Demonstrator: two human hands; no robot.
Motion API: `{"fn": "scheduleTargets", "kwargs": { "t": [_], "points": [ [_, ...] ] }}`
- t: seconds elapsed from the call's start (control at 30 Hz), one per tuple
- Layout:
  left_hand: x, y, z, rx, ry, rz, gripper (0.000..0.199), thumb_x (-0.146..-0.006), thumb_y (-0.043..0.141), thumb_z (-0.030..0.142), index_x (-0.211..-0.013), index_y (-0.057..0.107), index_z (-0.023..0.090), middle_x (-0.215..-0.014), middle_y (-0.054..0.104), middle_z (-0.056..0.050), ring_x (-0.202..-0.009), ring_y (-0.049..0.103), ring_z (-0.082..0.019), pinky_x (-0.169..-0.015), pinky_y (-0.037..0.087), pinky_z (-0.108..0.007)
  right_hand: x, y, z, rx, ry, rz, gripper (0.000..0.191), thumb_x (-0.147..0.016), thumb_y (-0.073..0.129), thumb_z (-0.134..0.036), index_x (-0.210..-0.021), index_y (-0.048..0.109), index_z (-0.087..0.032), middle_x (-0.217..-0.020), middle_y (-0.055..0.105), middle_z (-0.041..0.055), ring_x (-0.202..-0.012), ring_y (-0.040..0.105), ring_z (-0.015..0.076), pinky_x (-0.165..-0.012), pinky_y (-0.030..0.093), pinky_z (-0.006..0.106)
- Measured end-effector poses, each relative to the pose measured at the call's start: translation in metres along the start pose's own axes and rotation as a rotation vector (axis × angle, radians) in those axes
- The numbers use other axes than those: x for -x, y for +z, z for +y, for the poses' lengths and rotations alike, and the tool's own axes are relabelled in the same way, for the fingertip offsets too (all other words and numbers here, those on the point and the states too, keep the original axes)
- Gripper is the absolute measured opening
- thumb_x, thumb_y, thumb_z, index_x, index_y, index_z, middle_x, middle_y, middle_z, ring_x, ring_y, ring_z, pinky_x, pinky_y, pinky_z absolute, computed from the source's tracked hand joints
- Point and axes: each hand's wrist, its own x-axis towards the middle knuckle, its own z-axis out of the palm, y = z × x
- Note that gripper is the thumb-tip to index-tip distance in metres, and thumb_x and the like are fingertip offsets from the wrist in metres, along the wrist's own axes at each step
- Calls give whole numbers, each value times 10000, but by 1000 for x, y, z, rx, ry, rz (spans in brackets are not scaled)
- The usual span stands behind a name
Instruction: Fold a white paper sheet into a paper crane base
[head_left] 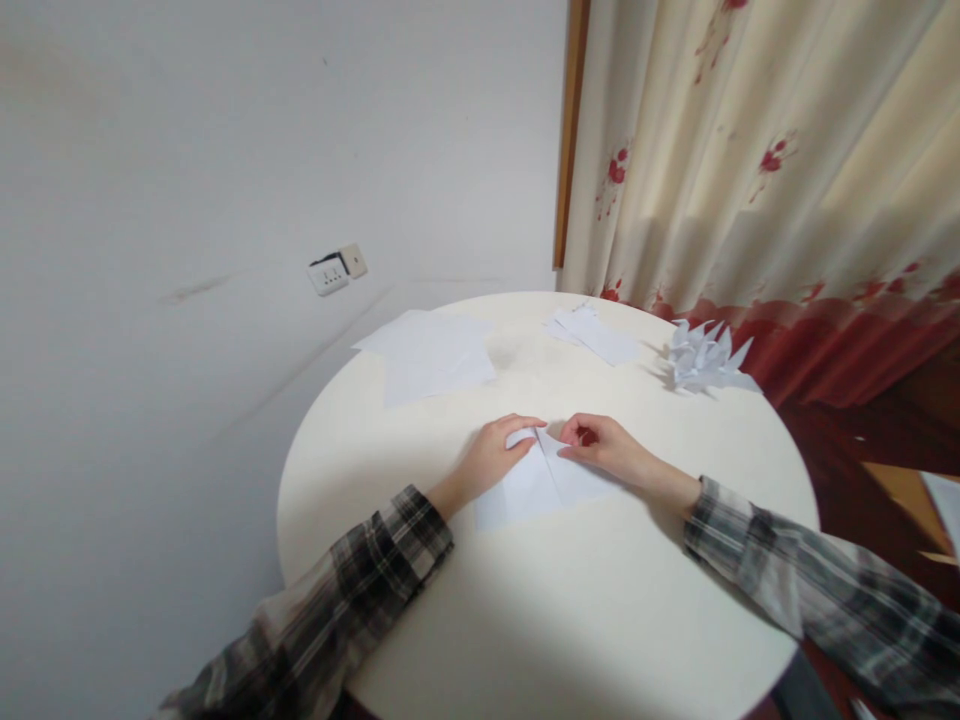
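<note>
Pinching folded white paper (529,487), the left hand (491,458) and right hand (609,447) are gripping its far edge with bent fingers (586,454).

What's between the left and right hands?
Folded white paper, seen in the head view. It spans the gap between left hand and right hand, both at its far edge; a folded edge runs down it.

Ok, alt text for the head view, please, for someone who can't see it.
A person's left grip and right grip hold a folded white paper on a round white table. Beyond it lie flat white sheets, smaller paper pieces and a cluster of pointed folded-paper shapes, with a red-patterned curtain behind.
</note>
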Motion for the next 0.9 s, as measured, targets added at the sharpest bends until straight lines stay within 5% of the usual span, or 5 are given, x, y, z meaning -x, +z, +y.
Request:
{"fn": "scheduleTargets", "kwargs": {
  "t": [0.17,0.43,0.63,0.9],
  "points": [
    [-1,0,-5,182,-96,-2,158,-775,563,242,-858,671,162,-869,676,-52,-824,608,-178,-751,446,-264,2,-2,-10,-213,42,3,308,-719,645,-403,-915,588,-172,-790,626,21,-643,541,114,-591,404,245],
    [-2,-5,2,510,-383,134,205,-663,651,350,-693,628,149,-624,604,7,-548,520,-112,-509,379,-205,11,-38,-24,-406,32,222,609,-762,370,-702,-985,613,-189,-944,671,97,-778,620,190,-692,464,323],
    [3,-10,6,682,-490,201,232,-615,686,348,-708,599,154,-571,570,34,-484,493,-93,-477,356,-198,12,-28,-21,-322,49,356,371,-600,718,-443,-855,609,-195,-712,617,-2,-580,542,117,-546,450,250],
    [3,-11,2,688,-517,191,263,-583,696,360,-708,591,153,-568,561,36,-484,491,-94,-468,339,-200,14,-21,-21,-330,40,474,206,-628,676,-353,-695,599,-174,-578,574,-20,-512,488,95,-513,400,232]
  ]
}}
